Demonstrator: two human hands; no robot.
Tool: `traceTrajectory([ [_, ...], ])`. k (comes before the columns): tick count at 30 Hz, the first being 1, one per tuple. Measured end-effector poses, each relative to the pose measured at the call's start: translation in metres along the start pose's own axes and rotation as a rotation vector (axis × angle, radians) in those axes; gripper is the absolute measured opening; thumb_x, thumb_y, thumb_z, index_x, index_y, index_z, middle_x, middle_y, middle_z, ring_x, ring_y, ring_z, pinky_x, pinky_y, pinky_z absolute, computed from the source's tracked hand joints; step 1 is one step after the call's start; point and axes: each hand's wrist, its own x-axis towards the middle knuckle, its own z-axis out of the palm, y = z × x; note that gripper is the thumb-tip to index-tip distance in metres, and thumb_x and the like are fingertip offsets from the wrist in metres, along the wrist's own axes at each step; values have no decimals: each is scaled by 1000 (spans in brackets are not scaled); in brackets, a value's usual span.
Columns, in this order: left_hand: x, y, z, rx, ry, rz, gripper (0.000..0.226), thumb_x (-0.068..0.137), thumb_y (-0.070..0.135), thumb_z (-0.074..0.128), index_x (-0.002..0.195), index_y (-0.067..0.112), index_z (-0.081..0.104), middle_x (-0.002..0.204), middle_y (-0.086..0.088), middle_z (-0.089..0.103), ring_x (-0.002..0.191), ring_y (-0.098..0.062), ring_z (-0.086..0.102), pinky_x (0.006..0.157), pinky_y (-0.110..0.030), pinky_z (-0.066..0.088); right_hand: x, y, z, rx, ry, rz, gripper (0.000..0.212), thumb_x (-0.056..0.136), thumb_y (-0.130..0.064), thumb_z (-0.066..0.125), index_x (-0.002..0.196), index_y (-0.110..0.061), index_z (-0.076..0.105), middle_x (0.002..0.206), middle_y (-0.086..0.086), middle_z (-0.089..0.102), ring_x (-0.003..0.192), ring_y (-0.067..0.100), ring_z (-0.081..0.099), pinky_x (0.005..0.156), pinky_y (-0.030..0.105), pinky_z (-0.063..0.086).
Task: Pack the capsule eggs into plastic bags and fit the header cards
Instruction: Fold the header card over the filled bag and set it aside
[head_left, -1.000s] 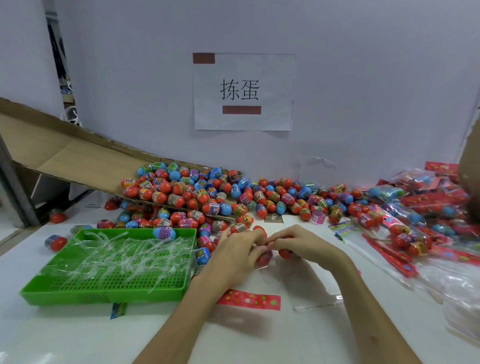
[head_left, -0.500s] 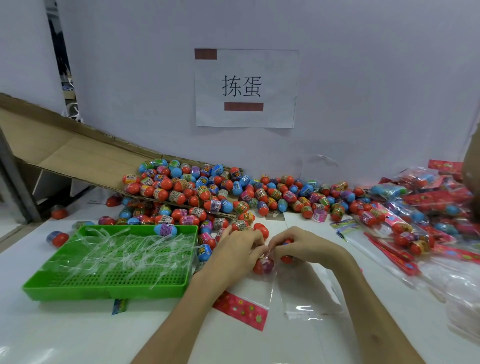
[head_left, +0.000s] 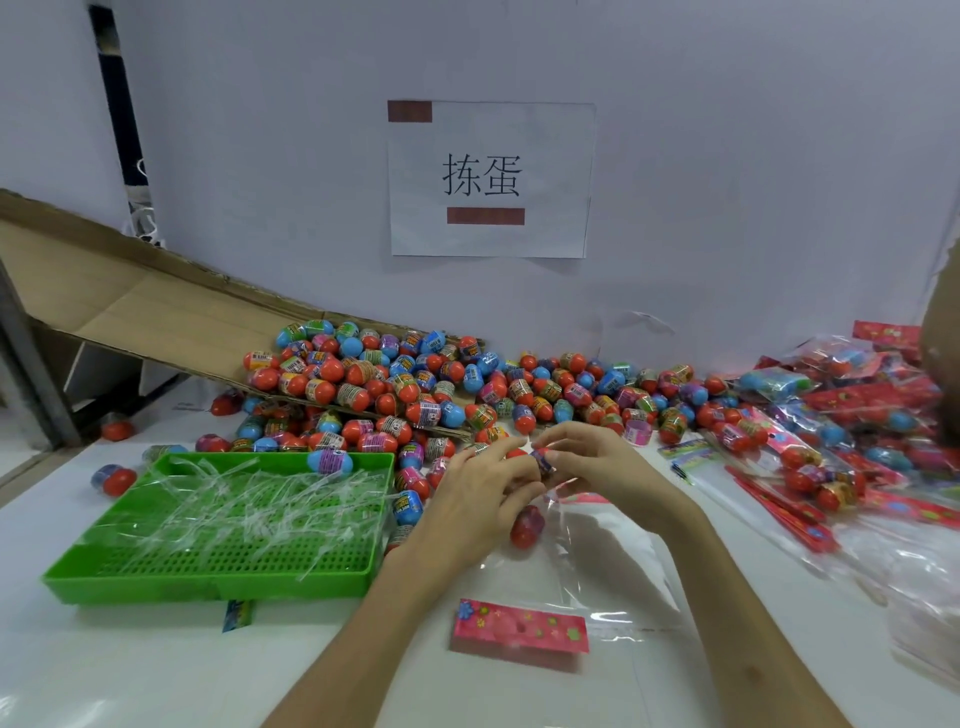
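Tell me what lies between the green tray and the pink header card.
The person's left forearm crosses that gap, seen in the head view.

Bare table (head_left: 130, 670) lay open in front of the green tray (head_left: 208, 587). Behind it, eggs (head_left: 415, 384) heaped off a cardboard ramp (head_left: 156, 317) blocked the way. To its right the left hand (head_left: 478, 499) and right hand (head_left: 597, 467) crowded over a clear bag (head_left: 597, 561) and card (head_left: 519, 626); farther right lay packed bags (head_left: 831, 415).

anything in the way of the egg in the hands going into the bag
Nothing visible blocks it. The right hand pinches the capsule egg at the mouth of the plastic bag, with the left hand close against it. One red egg already lies inside, just below, and may crowd the entry slightly.
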Motion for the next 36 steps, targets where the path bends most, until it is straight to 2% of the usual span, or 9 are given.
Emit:
traceTrajectory([
  [6,0,-2,4,12,0,-1,16,103,31,60,108,20,70,147,1,57,136,-17,51,115,-43,29,1,5,6,-137,-126,73,13,102,-18,60,106,-17,71,88,1,75,75,8,65,70,22,52],
  [9,0,-2,3,37,-3,-10,19,104,32,57,114,21,69,149,3,56,139,-14,47,118,-40,26,1,6,7,-136,-167,64,32,107,-30,50,92,-22,77,80,-7,71,74,5,61,68,17,47],
  [15,-1,0,2,89,-32,-9,7,103,30,58,98,26,59,128,10,62,114,-12,58,118,-44,28,7,7,16,-241,-241,176,82,92,-82,22,86,-25,80,79,-4,72,72,11,59,73,23,45],
  [18,-2,-1,3,108,-17,-67,12,104,36,57,103,26,63,129,13,60,110,-10,60,124,-42,20,5,6,16,-232,-246,178,74,86,-88,33,84,-31,79,80,-11,72,72,1,62,75,19,44],
  [23,-2,3,5,110,23,-78,14,103,45,56,95,35,50,109,18,58,100,-6,55,122,-39,23,-2,-1,4,-330,-330,115,34,77,-51,73,97,-24,81,94,7,74,83,11,63,81,33,51],
  [25,-3,3,7,139,99,-70,18,101,50,56,104,34,49,109,18,55,101,-6,53,115,-37,30,-3,-2,3,-325,-320,85,14,86,-27,75,98,-23,82,97,12,74,84,12,63,83,35,50],
  [28,-2,1,6,158,252,-100,38,100,57,51,125,29,49,119,14,51,107,-6,48,100,-31,38,-4,-4,5,-236,-197,49,14,90,-14,74,86,-25,82,85,4,76,76,6,64,77,27,47],
  [32,0,6,-3,-295,334,-305,41,95,60,60,123,33,43,110,14,55,94,-7,61,80,-23,55,0,-8,7,-156,124,-113,24,90,-15,76,77,-35,81,84,-11,76,80,1,67,76,24,49],
  [36,4,9,-16,-906,9,-571,53,86,60,71,121,21,60,106,-7,74,82,-25,76,66,-34,61,-1,-14,6,-71,181,-298,26,90,-13,76,83,-38,81,88,-9,75,88,8,68,72,21,53],
])
